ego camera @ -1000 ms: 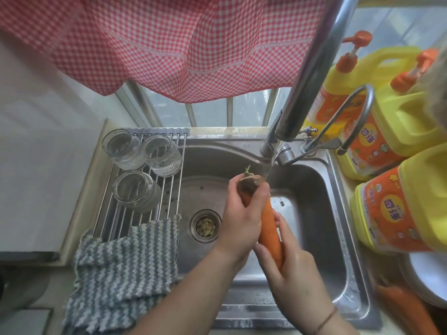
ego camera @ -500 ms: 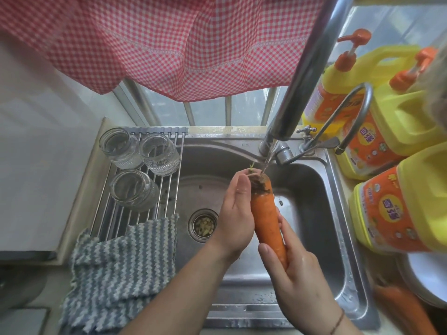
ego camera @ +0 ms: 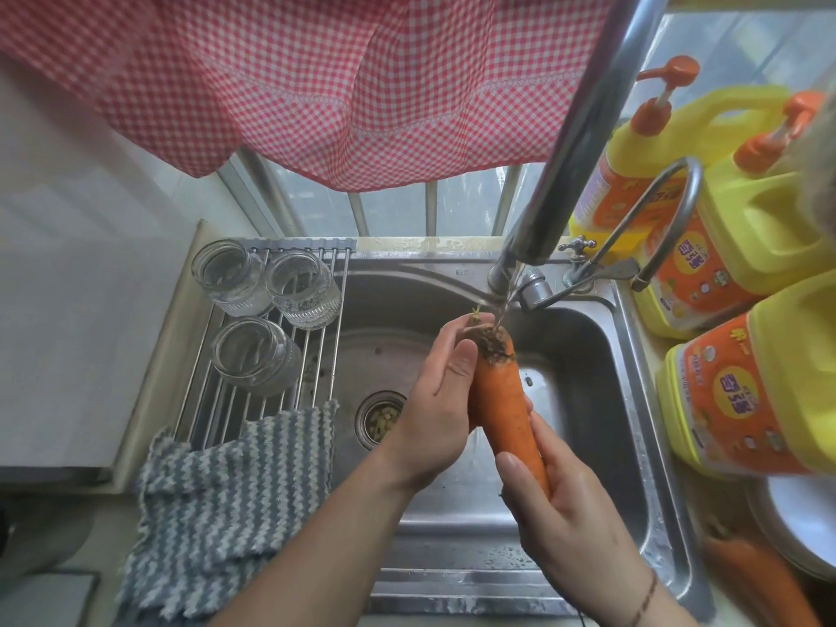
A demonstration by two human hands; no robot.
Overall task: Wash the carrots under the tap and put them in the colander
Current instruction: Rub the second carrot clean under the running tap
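An orange carrot [ego camera: 506, 400] with a dirty, dark top end is held over the steel sink [ego camera: 601, 355]. A thin stream of water from the tap [ego camera: 583, 129] falls on its top. My right hand [ego camera: 561, 518] grips the carrot's lower, thin end from below. My left hand [ego camera: 439, 400] lies against the carrot's left side, fingers up near the top end. More carrots [ego camera: 760, 576] lie at the bottom right on the counter, beside a white rim [ego camera: 796, 522] that may be the colander; I cannot tell.
Three upturned glass jars [ego camera: 258, 319] stand on a wire rack [ego camera: 316, 355] over the sink's left side, with a grey striped cloth [ego camera: 230, 500] on its front. Yellow detergent bottles [ego camera: 760, 391] crowd the right counter. A red checked curtain [ego camera: 316, 83] hangs above. The drain [ego camera: 380, 418] holds scraps.
My left hand has loosened from around the carrot's top and slid to its side, baring the dirty top end under the water. The carrot has turned slightly more upright.
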